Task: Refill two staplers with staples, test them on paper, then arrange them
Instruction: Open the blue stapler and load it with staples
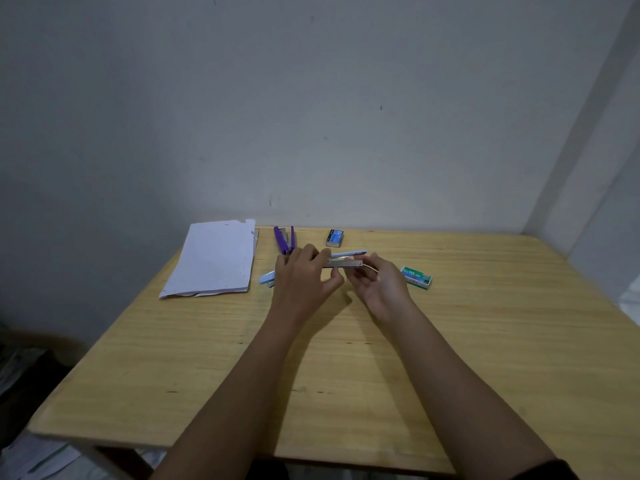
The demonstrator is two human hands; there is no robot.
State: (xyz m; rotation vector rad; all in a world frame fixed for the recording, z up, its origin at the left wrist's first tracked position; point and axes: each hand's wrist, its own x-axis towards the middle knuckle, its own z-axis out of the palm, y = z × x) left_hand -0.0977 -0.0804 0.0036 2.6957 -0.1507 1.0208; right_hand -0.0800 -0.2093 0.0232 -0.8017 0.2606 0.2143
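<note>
Both hands, left hand (304, 275) and right hand (379, 284), pinch opened light-blue stapler (344, 262) mid-frame above wooden table (485, 341).

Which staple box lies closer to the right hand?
The green staple box, just beside the right hand; the blue staple box sits farther back.

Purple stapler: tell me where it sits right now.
In the head view the purple stapler lies opened at the far edge of the table, left of centre, between the paper stack and the blue staple box, just beyond the left hand.
</note>
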